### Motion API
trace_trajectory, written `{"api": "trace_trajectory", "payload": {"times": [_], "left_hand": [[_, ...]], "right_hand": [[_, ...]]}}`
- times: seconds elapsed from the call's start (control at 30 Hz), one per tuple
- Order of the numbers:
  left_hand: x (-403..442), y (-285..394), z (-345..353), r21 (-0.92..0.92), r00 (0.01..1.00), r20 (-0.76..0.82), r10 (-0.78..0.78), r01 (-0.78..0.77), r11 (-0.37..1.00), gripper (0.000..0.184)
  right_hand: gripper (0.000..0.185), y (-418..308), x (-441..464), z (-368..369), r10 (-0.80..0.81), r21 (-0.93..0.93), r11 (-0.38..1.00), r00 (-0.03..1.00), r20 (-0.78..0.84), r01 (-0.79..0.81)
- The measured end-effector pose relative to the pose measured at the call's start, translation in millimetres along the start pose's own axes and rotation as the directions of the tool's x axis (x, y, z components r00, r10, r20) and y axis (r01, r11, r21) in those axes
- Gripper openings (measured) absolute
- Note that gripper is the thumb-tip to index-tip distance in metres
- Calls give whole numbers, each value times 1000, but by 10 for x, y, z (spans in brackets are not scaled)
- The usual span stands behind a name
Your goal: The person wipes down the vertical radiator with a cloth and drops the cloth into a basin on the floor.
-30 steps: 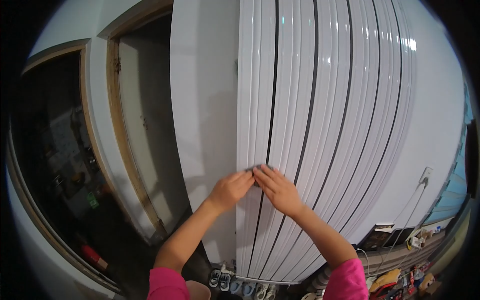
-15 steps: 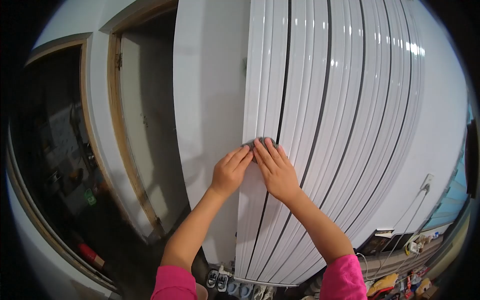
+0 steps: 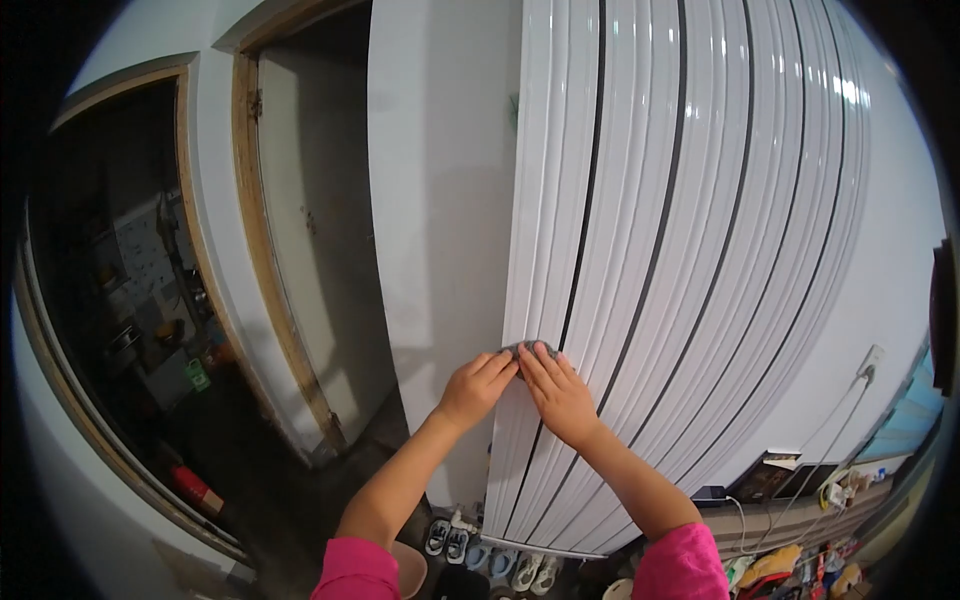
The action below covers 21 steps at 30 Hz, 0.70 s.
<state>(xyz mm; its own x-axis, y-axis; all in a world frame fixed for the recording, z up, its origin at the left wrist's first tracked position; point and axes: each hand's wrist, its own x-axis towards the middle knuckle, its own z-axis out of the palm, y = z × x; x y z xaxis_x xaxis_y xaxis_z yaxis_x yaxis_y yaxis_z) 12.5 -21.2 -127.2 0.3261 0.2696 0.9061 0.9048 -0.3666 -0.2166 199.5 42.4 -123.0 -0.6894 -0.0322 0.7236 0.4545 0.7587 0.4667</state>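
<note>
A crumpled grey cloth (image 3: 528,348) lies against the tall white ribbed panel (image 3: 630,200), near its left edge. My right hand (image 3: 560,402) presses it to the panel, the fingers extended together over the cloth. From the left, my left hand (image 3: 472,394) grips the cloth's near side, its fingertips meeting those of the right hand. Much of the cloth is hidden under the fingers. Both arms reach up from pink sleeves.
Left of the panel are a white wall (image 3: 450,300) and a door (image 3: 315,230). Several shoes (image 3: 500,560) stand beneath the panel. To the right, a cord hangs from a wall outlet (image 3: 874,358) above a cluttered low shelf (image 3: 850,510).
Both hands have slid down the panel with the cloth. The view has shifted slightly, showing more of the shoes on the floor.
</note>
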Motion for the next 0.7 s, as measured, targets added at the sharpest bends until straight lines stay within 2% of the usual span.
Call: {"api": "trace_trajectory", "payload": {"times": [0.17, 0.27, 0.3, 0.37, 0.47, 0.63, 0.7], "left_hand": [[-215, 143, -88, -33, 975, 221, 11, -4, 999, 25], [-27, 155, -167, -35, 990, 104, 93, -90, 995, 24], [104, 150, -197, -42, 996, 52, 74, -72, 997, 23], [454, 134, -237, -61, 998, -53, 31, -34, 998, 23], [923, 54, -264, 14, 990, -124, 61, -60, 998, 23], [989, 120, -63, 24, 984, -180, 18, -14, 1000, 26], [919, 158, -50, 8, 986, -166, 5, -3, 1000, 26]], "right_hand": [[31, -103, -157, -119, -32, 117, 993, 998, 50, 26], [31, 2, -50, -319, -20, 175, 985, 997, 79, 6], [30, 67, 64, -404, 19, 200, 980, 1000, -4, -18], [32, 273, 277, -590, 14, 132, 991, 997, -77, -4], [34, 556, 531, -716, 28, 10, 1000, 984, -174, -27], [37, 620, 474, -641, 46, -35, 998, 995, -88, -49], [37, 531, 377, -576, 80, 21, 997, 995, -64, -78]]}}
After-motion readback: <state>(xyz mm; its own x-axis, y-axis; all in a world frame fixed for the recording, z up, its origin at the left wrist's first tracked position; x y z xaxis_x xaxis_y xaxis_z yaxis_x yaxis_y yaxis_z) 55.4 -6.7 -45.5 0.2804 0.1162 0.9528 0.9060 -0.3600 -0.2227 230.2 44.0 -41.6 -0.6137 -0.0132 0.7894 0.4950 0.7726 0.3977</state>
